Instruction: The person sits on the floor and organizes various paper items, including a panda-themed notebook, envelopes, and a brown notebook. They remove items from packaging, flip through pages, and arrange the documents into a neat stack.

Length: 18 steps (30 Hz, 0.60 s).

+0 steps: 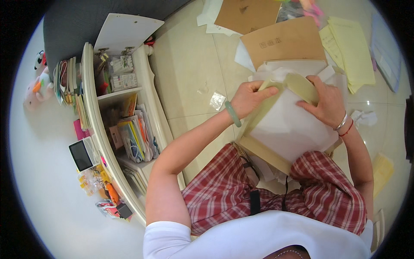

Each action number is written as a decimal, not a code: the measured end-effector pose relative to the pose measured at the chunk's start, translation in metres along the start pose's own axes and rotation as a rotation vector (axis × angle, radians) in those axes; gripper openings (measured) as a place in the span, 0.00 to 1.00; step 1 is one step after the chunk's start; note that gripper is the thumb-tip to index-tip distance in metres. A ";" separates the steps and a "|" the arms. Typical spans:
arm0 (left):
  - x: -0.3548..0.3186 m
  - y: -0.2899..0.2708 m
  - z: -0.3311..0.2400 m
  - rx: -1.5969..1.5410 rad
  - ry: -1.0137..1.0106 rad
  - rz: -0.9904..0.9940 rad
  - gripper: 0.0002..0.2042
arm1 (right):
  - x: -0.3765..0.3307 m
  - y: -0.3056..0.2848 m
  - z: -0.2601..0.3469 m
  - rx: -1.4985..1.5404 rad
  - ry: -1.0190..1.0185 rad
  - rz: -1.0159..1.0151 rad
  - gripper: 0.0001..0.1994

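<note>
Between my knees stands a shallow tan box-like thing (pixel 269 154), with large white paper (pixel 286 129) across it. My left hand (pixel 251 98), with a green bangle at the wrist, is closed, its thumb pressed on the edge of a pale yellow sheet of paper (pixel 300 87). From the other side, my right hand (pixel 327 100) grips the curled part of the same yellow paper between thumb and fingers. The paper bends up between my two hands, over the white paper. Whether it is one sheet or several layers, I cannot tell.
Brown paper-covered pads (pixel 286 41) and yellow lined sheets (pixel 351 54) lie on the tiled floor ahead. A white cabinet (pixel 161 116) at the left has its flap (pixel 125 32) raised, with folders (pixel 139 134) inside. A small clear packet (pixel 217 101) and crumpled paper (pixel 364 118) lie nearby.
</note>
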<state>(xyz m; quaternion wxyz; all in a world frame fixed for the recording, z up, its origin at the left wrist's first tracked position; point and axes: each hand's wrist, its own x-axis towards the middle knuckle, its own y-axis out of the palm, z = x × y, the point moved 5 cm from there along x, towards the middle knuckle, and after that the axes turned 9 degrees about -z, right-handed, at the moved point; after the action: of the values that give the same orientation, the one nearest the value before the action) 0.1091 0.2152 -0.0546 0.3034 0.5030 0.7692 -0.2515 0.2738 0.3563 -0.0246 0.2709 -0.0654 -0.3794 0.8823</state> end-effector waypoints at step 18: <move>0.000 -0.037 0.021 0.275 0.174 -0.155 0.14 | -0.020 -0.017 -0.104 0.140 0.323 -0.137 0.14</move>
<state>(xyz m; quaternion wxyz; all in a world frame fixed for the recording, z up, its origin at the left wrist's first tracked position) 0.0797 0.1869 -0.0658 0.1436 0.4990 0.7874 -0.3324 0.3310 0.4214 -0.0882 0.3919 -0.1613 -0.2722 0.8639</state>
